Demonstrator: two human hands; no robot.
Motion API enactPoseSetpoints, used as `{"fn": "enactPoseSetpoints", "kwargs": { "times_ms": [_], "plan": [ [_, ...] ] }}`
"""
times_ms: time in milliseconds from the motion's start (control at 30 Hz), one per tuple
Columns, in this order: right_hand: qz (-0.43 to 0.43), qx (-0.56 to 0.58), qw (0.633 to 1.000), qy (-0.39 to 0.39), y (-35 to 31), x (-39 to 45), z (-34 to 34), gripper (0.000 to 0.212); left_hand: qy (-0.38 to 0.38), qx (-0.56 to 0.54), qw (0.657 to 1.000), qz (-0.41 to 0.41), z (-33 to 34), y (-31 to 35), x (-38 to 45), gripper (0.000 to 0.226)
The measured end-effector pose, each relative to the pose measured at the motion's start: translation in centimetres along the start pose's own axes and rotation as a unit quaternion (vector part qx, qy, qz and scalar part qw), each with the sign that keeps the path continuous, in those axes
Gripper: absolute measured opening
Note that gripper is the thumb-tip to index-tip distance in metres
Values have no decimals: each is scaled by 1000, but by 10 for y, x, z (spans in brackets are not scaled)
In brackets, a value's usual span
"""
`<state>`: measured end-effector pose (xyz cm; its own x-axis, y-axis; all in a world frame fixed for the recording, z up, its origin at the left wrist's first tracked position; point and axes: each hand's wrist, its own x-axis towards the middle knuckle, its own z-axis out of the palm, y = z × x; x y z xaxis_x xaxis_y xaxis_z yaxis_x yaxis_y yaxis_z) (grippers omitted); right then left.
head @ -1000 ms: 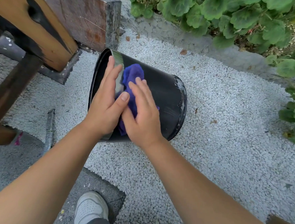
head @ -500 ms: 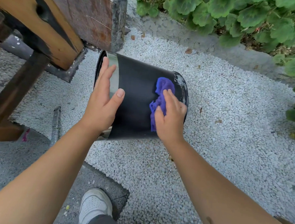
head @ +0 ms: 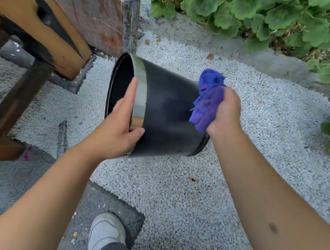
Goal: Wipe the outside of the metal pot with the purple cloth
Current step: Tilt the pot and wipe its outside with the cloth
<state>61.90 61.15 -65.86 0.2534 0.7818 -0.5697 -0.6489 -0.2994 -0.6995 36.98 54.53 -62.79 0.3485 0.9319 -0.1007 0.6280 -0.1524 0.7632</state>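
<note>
- One metal pot (head: 167, 113): black, smooth, tapered, shiny rim band; lay tilted on loose white gravel (head: 194, 186); it could roll if the steadying grip slackened.
- One left hand (head: 118, 131): clasped the rim.
- One right hand (head: 227, 112): bunched around the cloth.
- One purple cloth (head: 207, 104): soft, crumpled, pressed at the pot's base end.

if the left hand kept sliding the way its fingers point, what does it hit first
Likely nothing on the black metal pot: the left hand lies along the shiny rim band, its fingers aimed up past it. Beyond is the dark wooden beam end, though depth is unclear.
</note>
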Motion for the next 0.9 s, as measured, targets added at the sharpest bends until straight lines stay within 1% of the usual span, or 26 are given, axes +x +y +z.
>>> {"fn": "enactPoseSetpoints", "kwargs": {
  "times_ms": [33,67,133,167,200,233,267,300,333,400,433,467,500,567,667,733,800,867,900],
  "plan": [
    [45,79,995,-27,-7,1,-1,24,2,-17,1000,12,1,4,4,104],
    [70,141,987,-40,-13,4,-5,30,11,-41,999,22,3,8,7,102],
    [63,207,975,-41,-21,6,-12,31,67,-107,992,18,13,11,9,96],
    [48,229,971,-42,-23,5,-15,33,117,-152,981,-13,18,13,7,87],
    [36,251,966,-54,-24,6,-19,33,170,-188,966,-58,22,15,6,72],
    [31,267,961,-61,-23,4,-20,31,212,-185,955,-93,25,14,4,53],
    [32,279,957,-71,-22,4,-22,29,226,-141,958,-105,25,16,1,41],
    [37,286,954,-78,-21,5,-23,29,213,-85,969,-93,26,18,-4,39],
    [40,289,953,-85,-21,6,-24,31,175,-39,981,-75,26,20,-10,48],
    [45,281,953,-101,-20,7,-24,33,72,17,996,-56,29,19,-20,77],
    [51,279,953,-104,-20,7,-24,39,25,36,997,-65,30,20,-22,85],
    [56,281,952,-109,-19,6,-25,47,0,56,996,-70,32,21,-23,86],
    [61,280,951,-115,-20,5,-26,55,-5,76,995,-68,34,21,-22,81],
    [60,261,955,-130,-21,5,-26,65,12,77,995,-57,35,27,-16,65],
    [46,248,953,-169,-30,3,-22,71,61,66,994,-60,21,42,4,44],
    [31,244,947,-209,-41,-1,-18,70,86,71,992,-55,4,48,21,35],
    [22,240,941,-239,-54,-1,-12,59,90,76,992,-51,-8,49,31,37],
    [23,198,941,-274,-63,1,-2,34,92,103,989,-50,-10,44,29,46],
    [8,153,948,-279,-66,3,2,19,95,127,986,-49,-10,40,24,57]
  ]
}}
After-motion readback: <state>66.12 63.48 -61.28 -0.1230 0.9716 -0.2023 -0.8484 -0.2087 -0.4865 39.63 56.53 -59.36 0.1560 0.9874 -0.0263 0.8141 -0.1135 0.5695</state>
